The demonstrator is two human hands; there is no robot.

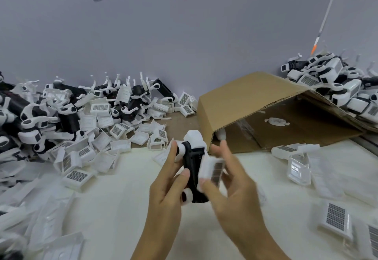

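My left hand (167,180) grips a black handle-shaped part (192,163) with white round ends, held upright above the white table at centre. Its thumb lies across the black body and the fingers wrap behind. My right hand (227,182) pinches a small white cover with a dark grid pattern (212,169), held against the right side of the black part. The right hand and the cover are blurred.
A big heap of black-and-white parts and white grid covers (81,120) fills the left. A tipped cardboard box (266,108) lies at centre right, with another heap (337,87) behind it. Loose covers (335,218) lie on the white table (122,208) at right.
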